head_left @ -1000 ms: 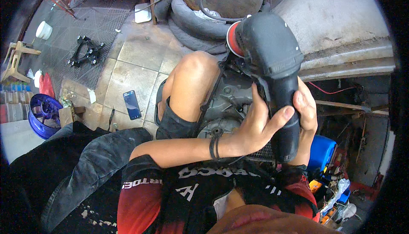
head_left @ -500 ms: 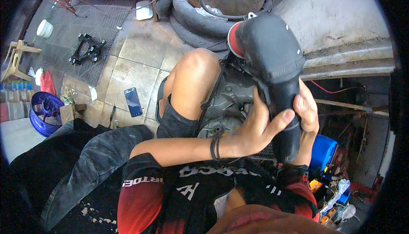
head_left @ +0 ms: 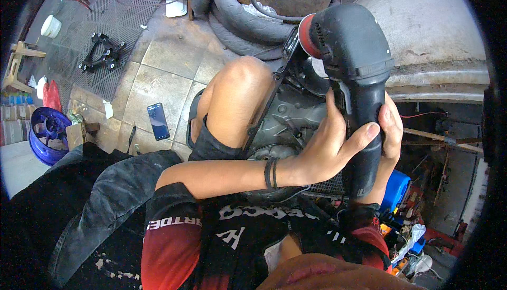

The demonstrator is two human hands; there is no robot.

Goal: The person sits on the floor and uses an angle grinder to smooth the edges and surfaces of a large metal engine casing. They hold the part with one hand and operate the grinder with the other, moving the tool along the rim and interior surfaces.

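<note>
I hold a black power sander [head_left: 359,68] with a red round pad on its head, raised in front of my chest and its head pointing away from me. My left hand [head_left: 325,150] wraps the near side of its body, thumb across the handle. From the other side my right hand [head_left: 391,131] closes around the handle; its palm is hidden behind the tool. Below the sander, between my legs, lies a grey metal engine casing [head_left: 285,115], partly covered by my arm and the tool. The sander's pad faces left, toward a black part beside the casing.
Stacked tyres [head_left: 248,23] stand ahead. A phone [head_left: 158,121] lies on the tiles at left, near a blue wheel rim [head_left: 50,137] and a black metal frame [head_left: 102,52] on a mat. Blue containers [head_left: 395,189] and clutter sit at lower right. Another person's trousered leg [head_left: 116,189] is close on my left.
The sander and both hands have shifted slightly right, and the tool's head has turned a little, showing more of its vents. My grip looks the same.
</note>
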